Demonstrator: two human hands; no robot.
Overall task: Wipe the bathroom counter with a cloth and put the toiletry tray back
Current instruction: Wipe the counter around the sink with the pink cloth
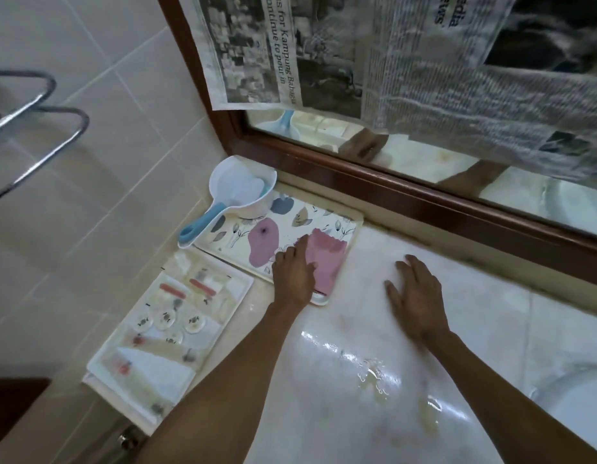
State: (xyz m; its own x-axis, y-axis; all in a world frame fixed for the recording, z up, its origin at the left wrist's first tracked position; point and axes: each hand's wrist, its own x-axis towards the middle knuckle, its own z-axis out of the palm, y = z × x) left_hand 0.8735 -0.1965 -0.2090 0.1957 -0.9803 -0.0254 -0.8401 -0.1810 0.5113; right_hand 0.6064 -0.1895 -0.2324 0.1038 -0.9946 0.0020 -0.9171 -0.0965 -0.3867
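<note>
The glossy pale marble table [374, 380] carries a white rectangular tray with a floral print [283, 226], set in the far left corner against the brown wooden mirror frame [407, 192]. A folded pink cloth [325, 259] lies on the tray's near right end. The left hand [295, 271] rests flat, fingers extended, on the cloth's left edge and the tray; whether it pinches the cloth cannot be told, the view being blurred. The right hand [415, 296] lies flat and released on the bare table. A white scoop with a blue handle [236, 195] overlaps the tray's far left corner.
</note>
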